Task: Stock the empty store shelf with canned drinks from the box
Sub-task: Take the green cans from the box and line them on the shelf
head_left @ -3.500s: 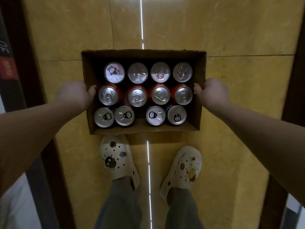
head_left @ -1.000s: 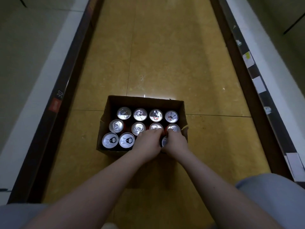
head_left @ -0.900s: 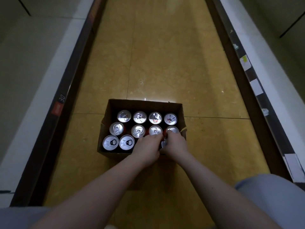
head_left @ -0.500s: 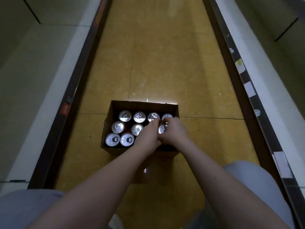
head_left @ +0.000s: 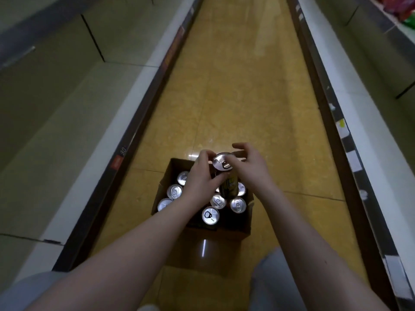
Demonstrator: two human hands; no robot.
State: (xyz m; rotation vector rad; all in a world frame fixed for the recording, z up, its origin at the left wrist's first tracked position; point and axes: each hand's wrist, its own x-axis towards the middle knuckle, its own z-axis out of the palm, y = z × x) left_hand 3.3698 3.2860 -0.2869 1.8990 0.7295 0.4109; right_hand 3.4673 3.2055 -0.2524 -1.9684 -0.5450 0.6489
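A brown cardboard box (head_left: 238,230) sits on the yellow aisle floor and holds several upright cans (head_left: 210,215) with silver tops. Above the box, a yellow-labelled can (head_left: 228,184) is lifted clear of the others. My left hand (head_left: 200,178) grips its left side. My right hand (head_left: 251,167) holds its top rim from the right, some fingers spread. Low empty shelves run along the left (head_left: 67,113) and the right (head_left: 370,90) of the aisle.
Dark shelf edges with price labels (head_left: 117,163) border the floor on both sides. My knees in grey trousers (head_left: 272,272) show at the bottom. Coloured packets (head_left: 402,10) lie on a shelf at top right.
The box went from carried to resting on the floor. Both hands closed on one can in the front right of the box and have lifted it out, upward.
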